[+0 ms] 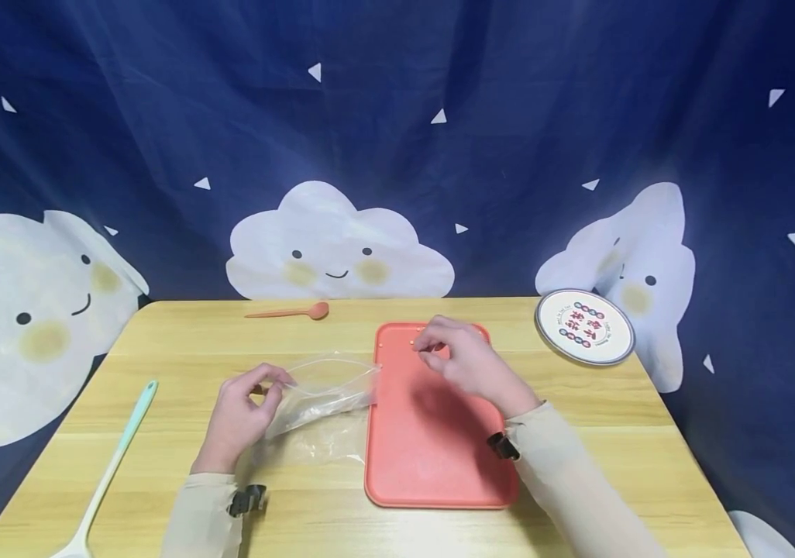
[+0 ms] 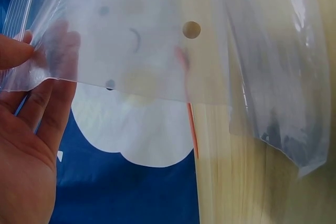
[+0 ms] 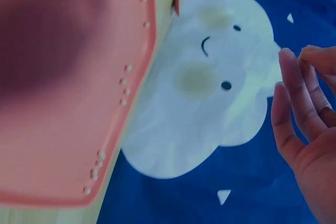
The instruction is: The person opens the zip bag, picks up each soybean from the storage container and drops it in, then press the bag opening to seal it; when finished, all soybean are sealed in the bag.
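My left hand (image 1: 240, 415) pinches the edge of a clear zip bag (image 1: 328, 404) near its top, left of a red tray (image 1: 432, 465). The bag's mouth gapes, and its right side reaches the tray's left rim. In the left wrist view, thumb and fingers grip the bag (image 2: 142, 35) by its zip strip. Over the far part of the tray hovers my right hand (image 1: 470, 364), thumb and forefinger tips close together; whether something tiny is between them cannot be seen. Several small white beads (image 3: 128, 68) lie along the tray's far edge.
An orange spoon (image 1: 317, 311) lies at the table's back edge. A white plate (image 1: 584, 327) with red lettering sits at the back right corner. On the left lies a long utensil with a pale green handle (image 1: 134, 418). A blue cloud-print curtain (image 1: 397, 139) hangs behind the table.
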Available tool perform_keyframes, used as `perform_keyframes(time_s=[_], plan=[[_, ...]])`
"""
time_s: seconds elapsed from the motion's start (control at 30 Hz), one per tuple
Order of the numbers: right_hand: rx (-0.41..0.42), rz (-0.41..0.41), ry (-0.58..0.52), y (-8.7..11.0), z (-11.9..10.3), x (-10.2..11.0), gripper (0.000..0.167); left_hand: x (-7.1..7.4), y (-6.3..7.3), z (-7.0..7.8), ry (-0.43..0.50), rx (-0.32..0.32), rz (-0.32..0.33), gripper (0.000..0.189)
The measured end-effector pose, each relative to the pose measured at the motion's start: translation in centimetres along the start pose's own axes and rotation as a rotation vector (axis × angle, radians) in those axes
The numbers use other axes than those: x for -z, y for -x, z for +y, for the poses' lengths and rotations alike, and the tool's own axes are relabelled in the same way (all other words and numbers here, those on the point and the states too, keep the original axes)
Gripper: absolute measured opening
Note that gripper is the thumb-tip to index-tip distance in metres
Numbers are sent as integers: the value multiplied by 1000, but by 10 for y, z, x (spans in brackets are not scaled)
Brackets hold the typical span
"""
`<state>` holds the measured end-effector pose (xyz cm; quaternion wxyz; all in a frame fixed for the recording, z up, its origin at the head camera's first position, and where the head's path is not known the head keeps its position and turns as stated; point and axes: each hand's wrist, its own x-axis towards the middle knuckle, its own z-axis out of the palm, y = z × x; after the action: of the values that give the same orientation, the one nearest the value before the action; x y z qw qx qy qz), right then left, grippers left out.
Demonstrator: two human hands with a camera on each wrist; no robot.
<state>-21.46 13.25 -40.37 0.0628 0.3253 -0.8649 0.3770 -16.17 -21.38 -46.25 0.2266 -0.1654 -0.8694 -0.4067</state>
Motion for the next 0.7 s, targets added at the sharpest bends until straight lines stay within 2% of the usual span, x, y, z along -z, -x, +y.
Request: perform_keyframes(time_s=[0.23,0.5,0.7], plan=[[-1,-29,-17,-8,-16,-15,12,0,2,0,-8,5,-4,28],[117,-23,-36,-23,-33,-39,12,-1,3,-1,-10,-2,1,29],[155,-53,-67,-34,-45,-57,13,-2,3,0,-6,-8,4,31]])
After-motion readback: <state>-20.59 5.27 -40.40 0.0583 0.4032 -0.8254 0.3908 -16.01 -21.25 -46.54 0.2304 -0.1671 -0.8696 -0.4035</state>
